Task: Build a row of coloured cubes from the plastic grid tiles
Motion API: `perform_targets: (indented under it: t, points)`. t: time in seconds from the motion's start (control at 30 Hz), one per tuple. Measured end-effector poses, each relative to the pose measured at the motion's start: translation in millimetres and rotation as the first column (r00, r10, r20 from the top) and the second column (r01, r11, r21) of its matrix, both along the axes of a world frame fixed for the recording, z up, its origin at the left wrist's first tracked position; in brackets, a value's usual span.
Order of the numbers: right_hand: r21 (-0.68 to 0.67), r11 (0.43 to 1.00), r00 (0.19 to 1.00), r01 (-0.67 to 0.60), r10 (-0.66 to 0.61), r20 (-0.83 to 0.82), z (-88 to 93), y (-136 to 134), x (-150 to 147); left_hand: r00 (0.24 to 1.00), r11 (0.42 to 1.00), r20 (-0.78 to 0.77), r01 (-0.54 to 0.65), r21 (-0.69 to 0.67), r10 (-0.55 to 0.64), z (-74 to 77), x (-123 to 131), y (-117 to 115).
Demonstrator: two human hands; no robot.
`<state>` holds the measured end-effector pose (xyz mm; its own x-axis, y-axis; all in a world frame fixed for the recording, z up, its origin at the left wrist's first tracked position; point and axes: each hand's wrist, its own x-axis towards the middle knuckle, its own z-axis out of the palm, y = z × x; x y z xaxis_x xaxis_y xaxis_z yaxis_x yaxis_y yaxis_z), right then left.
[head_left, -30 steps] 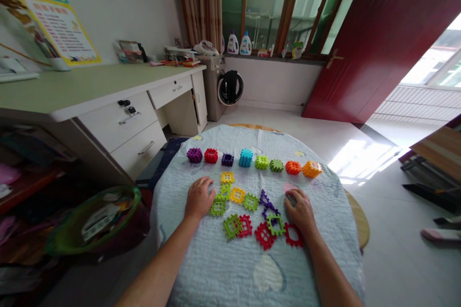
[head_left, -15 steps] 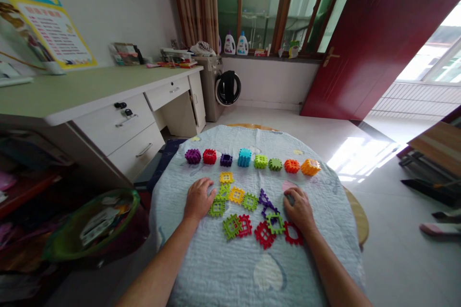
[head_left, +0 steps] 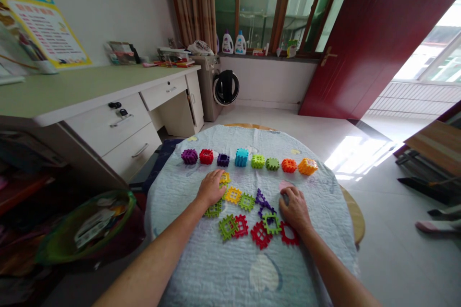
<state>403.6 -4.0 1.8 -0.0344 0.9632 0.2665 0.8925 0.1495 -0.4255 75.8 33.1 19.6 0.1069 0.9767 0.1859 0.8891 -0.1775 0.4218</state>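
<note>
A round table under a pale blue quilted cloth (head_left: 223, 268) carries a row of several assembled plastic cubes (head_left: 241, 157), from purple at the left to orange at the right. Nearer me lie loose flat waffle pieces, among them a yellow square (head_left: 233, 194), a green one (head_left: 228, 226), a red one (head_left: 260, 234) and a purple triangle (head_left: 262, 198). My left hand (head_left: 211, 188) lies over a yellow piece at the left of the pile, fingers curled on it. My right hand (head_left: 294, 209) rests palm down on the cloth beside a red piece (head_left: 288, 236), fingers loosely bent, holding nothing I can see.
A long desk with drawers (head_left: 118, 120) stands to the left, a green basket (head_left: 82, 225) on the floor below it. A small washing machine (head_left: 219, 87) is under the window. A dark red door (head_left: 378, 33) stands open at right.
My left hand has slid forward and right onto the yellow piece near the cube row. The right hand has stayed in place. The view has shifted slightly.
</note>
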Motion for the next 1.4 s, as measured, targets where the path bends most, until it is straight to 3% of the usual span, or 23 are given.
perform_targets:
  t: [0.13, 0.33, 0.57, 0.67, 0.83, 0.97, 1.1, 1.4]
  points:
    - [-0.008, 1.000, 1.000, 0.002, -0.002, 0.008, 4.4, -1.8, -1.7, 1.000, 0.998, 0.006, 0.018, -0.065, -0.018, 4.1, 5.2, 8.7]
    - [-0.014, 1.000, 1.000, 0.006, -0.006, -0.006, 6.3, -2.4, -2.3, 0.993, 0.994, 0.100, 0.066, -0.091, -0.057, 12.0, -7.1, 13.4]
    - [-0.003, 1.000, 1.000, 0.009, -0.009, 0.008, 4.2, -1.9, -2.1, 0.949, 0.987, 0.305, -0.030, -0.156, 0.078, 16.6, -29.0, 4.4]
    - [-0.004, 1.000, 1.000, 0.015, -0.015, 0.011, 5.0, -2.0, -2.6, 0.972, 0.980, 0.225, -0.014, -0.198, 0.060, 14.0, -38.9, 1.1]
    - [0.004, 1.000, 1.000, 0.011, -0.011, 0.014, 5.2, -2.0, -2.4, 0.992, 0.991, -0.007, -0.128, 0.032, 0.129, 2.6, -49.8, -2.3]
    - [0.018, 1.000, 1.000, 0.007, -0.007, 0.010, 3.4, -1.4, -1.7, 0.994, 0.993, 0.000, -0.113, 0.021, 0.113, -12.6, -50.6, -7.4]
    - [0.041, 0.999, 1.000, 0.000, 0.000, 0.006, 1.8, -1.1, -1.3, 0.992, 0.988, -0.007, -0.121, 0.096, 0.123, -22.1, -46.7, -13.7]
    - [0.063, 0.998, 1.000, -0.003, 0.002, 0.005, 0.6, -0.9, -1.0, 0.986, 0.982, -0.035, -0.160, 0.105, 0.164, -13.2, -38.8, -18.0]
